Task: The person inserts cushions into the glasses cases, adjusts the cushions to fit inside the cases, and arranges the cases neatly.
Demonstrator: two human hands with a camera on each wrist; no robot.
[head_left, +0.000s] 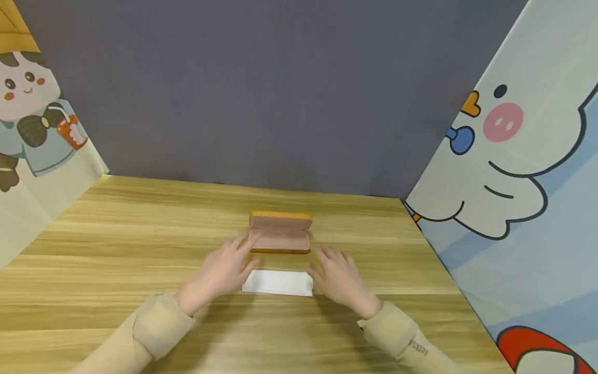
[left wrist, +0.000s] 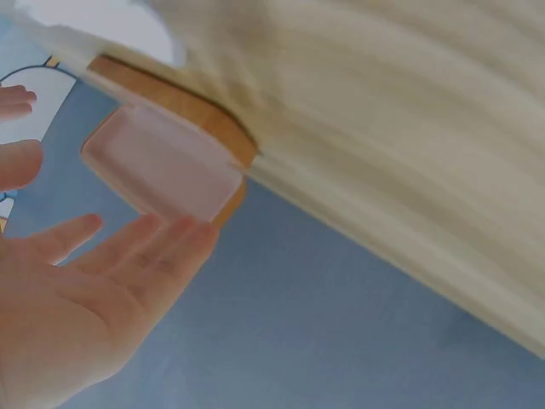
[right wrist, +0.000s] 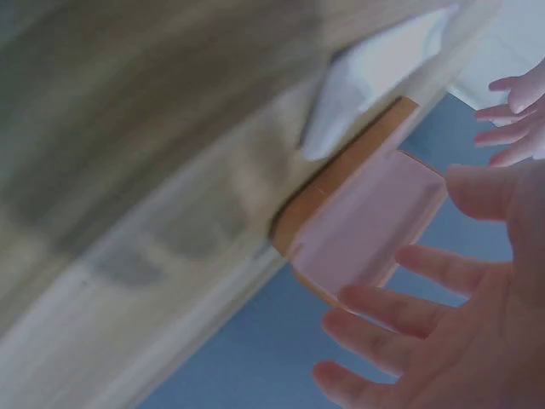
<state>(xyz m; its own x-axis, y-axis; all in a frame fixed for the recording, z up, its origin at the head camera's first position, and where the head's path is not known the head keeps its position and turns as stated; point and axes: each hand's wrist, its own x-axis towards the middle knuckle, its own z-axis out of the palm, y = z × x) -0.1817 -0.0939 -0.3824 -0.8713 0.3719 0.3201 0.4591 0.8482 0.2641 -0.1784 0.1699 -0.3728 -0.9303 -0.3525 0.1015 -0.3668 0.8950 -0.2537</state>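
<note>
An eyeglass case [head_left: 282, 240] with an orange-brown shell and pale pink lining lies with its lid raised, and its inside looks bare. In front of it is a flat white folded piece, like a cloth [head_left: 277, 283]. My left hand [head_left: 224, 267] hovers at the case's left side, its fingertips overlapping the left edge in the head view. Just off the case's front right corner is my right hand [head_left: 341, 278], its thumb by the cloth's right end. Both hands have spread, relaxed fingers and hold nothing. In the right wrist view the case's lining [right wrist: 366, 230] shows beyond my fingers.
The wood-grain table [head_left: 117, 234] runs back to a dark grey panel [head_left: 280, 93]. Cartoon-printed panels stand along the left side [head_left: 42, 130] and the right side [head_left: 518, 192].
</note>
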